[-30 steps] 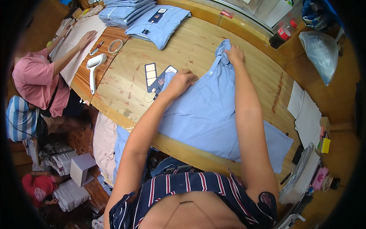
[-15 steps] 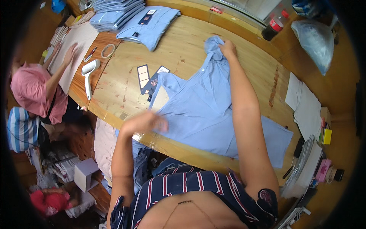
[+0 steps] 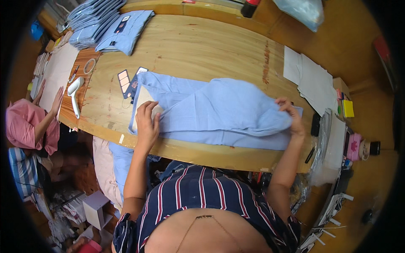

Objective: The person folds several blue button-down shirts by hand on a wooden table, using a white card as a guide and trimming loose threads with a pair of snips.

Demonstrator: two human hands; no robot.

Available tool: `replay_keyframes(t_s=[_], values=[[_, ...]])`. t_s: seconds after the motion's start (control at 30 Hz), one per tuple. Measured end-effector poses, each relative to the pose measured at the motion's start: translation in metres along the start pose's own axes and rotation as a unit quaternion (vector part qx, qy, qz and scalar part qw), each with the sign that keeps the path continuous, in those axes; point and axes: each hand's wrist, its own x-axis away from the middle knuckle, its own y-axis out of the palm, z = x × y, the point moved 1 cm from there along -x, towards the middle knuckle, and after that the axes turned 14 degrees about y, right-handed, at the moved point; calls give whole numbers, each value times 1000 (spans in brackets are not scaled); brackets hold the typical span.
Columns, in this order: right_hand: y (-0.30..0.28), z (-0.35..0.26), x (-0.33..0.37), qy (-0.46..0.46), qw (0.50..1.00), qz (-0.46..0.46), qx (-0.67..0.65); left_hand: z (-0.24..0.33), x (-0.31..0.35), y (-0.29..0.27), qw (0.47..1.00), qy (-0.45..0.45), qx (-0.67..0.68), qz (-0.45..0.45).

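Observation:
A light blue shirt (image 3: 228, 105) lies spread sideways on the wooden table in front of me, its fabric puffed up in the middle and at the right. At its left end a cream board (image 3: 143, 96) shows between the layers. My left hand (image 3: 147, 120) rests on the board and the cloth beside it, fingers slightly bent and apart. My right hand (image 3: 292, 116) pinches the raised cloth at the shirt's right end. Dark tags (image 3: 130, 86) stick out by the shirt's upper left corner.
Folded blue shirts (image 3: 95, 23) are stacked at the far left, one tagged shirt (image 3: 126, 29) beside them. A white lint roller (image 3: 75, 95) and a tape roll (image 3: 89, 66) lie nearer. A person in pink (image 3: 31, 122) works at left. White papers (image 3: 312, 80) lie right.
My right hand has come from the far side down to the right, bringing the shirt's bunched part along. My left hand has settled onto the board. The whole view has shifted.

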Motion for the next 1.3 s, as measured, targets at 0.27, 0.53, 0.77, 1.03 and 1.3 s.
replay_keyframes(t_s=[0.27,0.53,0.77,1.03,1.3], values=[[-19,72,43,44,990,95,94,34,-15,61,957,148,-136,-210],[30,92,101,73,950,236,190,-7,-3,49,930,202,-144,-271],[29,138,173,205,664,614,375,95,-21,63,934,275,22,-227],[22,147,181,283,725,528,341,135,8,139,840,460,142,-252],[58,80,136,80,715,577,388,133,6,99,906,339,218,-130]])
